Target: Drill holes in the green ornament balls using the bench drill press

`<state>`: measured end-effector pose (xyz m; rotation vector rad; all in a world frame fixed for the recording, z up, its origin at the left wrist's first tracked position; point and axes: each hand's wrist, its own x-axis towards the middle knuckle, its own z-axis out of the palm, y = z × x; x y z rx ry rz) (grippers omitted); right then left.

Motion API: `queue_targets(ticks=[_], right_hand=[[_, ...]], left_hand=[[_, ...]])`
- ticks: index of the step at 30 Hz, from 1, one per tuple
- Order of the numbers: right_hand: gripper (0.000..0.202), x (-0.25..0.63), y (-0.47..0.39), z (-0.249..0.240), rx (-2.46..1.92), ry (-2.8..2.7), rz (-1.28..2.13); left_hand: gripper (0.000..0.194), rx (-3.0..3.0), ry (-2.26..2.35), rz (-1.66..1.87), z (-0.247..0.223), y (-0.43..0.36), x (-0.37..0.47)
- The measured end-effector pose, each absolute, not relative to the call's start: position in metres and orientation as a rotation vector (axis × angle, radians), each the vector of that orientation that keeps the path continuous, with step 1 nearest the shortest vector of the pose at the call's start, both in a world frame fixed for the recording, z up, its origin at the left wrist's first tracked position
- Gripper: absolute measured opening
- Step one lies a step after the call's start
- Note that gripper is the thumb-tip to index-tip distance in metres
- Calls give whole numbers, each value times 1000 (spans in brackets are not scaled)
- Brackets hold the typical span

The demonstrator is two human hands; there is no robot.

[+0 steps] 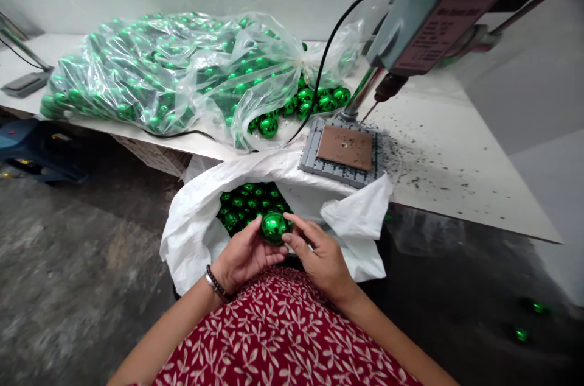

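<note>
A shiny green ball (274, 228) is held between my two hands, over the near edge of an open white sack (191, 221). My left hand (249, 255) cups it from the left and below, with the thumb against its side. On the right, my right hand (319, 252) grips the same ball with thumb and fingers. Many similar green balls (246, 200) lie inside the sack.
A drill press (429, 27) stands on the white table (438, 191), with a brown plate (345, 147) on its base and dark shavings around. A clear bag of green balls (137, 75) lies to the left. A blue stool (36, 145) stands at far left.
</note>
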<state>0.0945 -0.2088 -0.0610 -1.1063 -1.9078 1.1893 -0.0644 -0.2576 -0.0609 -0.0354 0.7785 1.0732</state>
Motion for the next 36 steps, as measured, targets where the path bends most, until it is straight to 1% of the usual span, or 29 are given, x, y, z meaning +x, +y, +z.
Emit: queue_targets(ticks=[4, 9, 11, 14, 19, 22, 25, 27, 29, 30, 31, 33, 36], right_hand=[[38, 97, -213, -63, -1139, -1816, 1276], [40, 98, -212, -62, -1135, -1827, 1319], [46, 99, -211, -61, -1121, -1892, 1355], [58, 100, -211, -61, -1107, -1975, 1498], [80, 99, -215, -62, -1081, -2045, 1716], [83, 99, -217, -64, -1131, -1977, 1692], [81, 99, -215, -65, -1211, -1926, 1657], [77, 99, -214, -66, -1219, -1945, 1628], [76, 98, -214, -67, -1211, -1978, 1564], [77, 97, -214, -67, -1205, -1993, 1527], [78, 97, -214, -67, -1201, -2005, 1490], [78, 96, -216, -66, -1194, -2030, 1418], [69, 93, -219, -62, -1177, -2051, 1293]], left_hand=[[38, -118, 756, 1036, -60, -257, -64], [46, -217, 595, 1004, -61, -258, -65], [47, -224, 543, 983, -62, -260, -66], [43, -232, 521, 958, -63, -262, -65], [41, -220, 686, 871, -64, -265, -59], [41, -112, 921, 915, -60, -268, -56], [43, 85, 1083, 1112, -55, -273, -56], [51, 191, 1090, 1173, -53, -276, -57], [62, 218, 1045, 1154, -53, -277, -58], [63, 201, 1001, 1149, -54, -278, -58], [60, 171, 950, 1157, -55, -278, -59], [50, 89, 842, 1190, -59, -277, -59], [35, -5, 751, 1208, -64, -275, -60]])
